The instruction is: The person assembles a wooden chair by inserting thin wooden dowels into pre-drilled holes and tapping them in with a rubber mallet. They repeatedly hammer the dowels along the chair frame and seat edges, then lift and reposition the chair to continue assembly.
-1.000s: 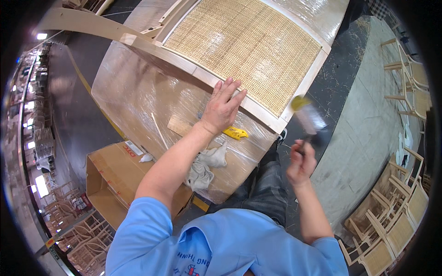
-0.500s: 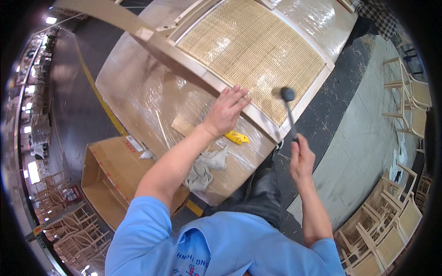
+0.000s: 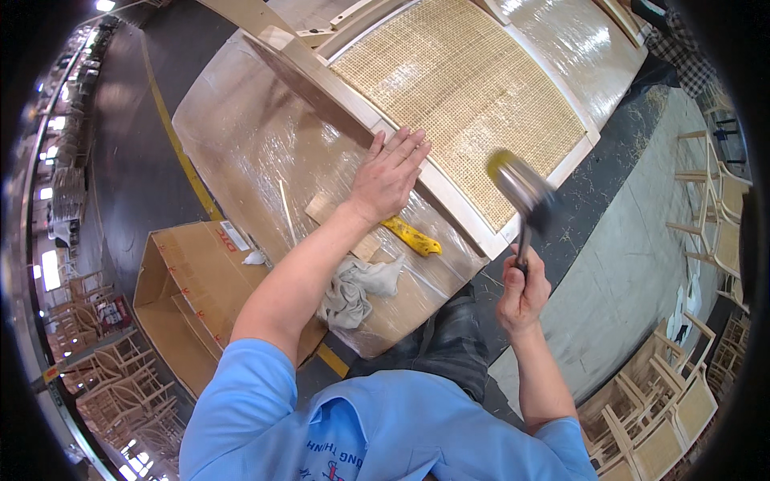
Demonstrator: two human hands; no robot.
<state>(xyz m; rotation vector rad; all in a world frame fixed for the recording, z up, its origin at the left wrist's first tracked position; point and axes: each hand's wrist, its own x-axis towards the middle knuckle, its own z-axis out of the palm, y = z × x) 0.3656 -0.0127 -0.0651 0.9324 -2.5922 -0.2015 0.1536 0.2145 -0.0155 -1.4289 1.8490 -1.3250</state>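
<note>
A pale wooden chair frame (image 3: 461,207) with a woven cane panel (image 3: 457,104) lies on a plastic-wrapped work surface (image 3: 249,160). My left hand (image 3: 388,178) rests flat on the frame's near rail, fingers stretched onto the panel's edge. Raised over the panel's near right corner is a mallet (image 3: 523,191), its head smeared by motion, one end yellowish and the other dark. My right hand (image 3: 523,293) is wrapped round its handle. A yellow-handled tool (image 3: 413,238), perhaps a knife, lies below my left hand, beside a thin wooden piece (image 3: 322,210).
A crumpled grey cloth (image 3: 361,289) lies near the surface's front edge. An open cardboard box (image 3: 196,280) stands on the floor at left. Wooden chairs (image 3: 666,393) are grouped at right, more frames (image 3: 120,385) at left. Another person's checked sleeve (image 3: 682,60) shows at far right.
The mallet has swung up from the cane panel, its head now nearer and blurred. My left hand still presses on the frame. The view has shifted slightly.
</note>
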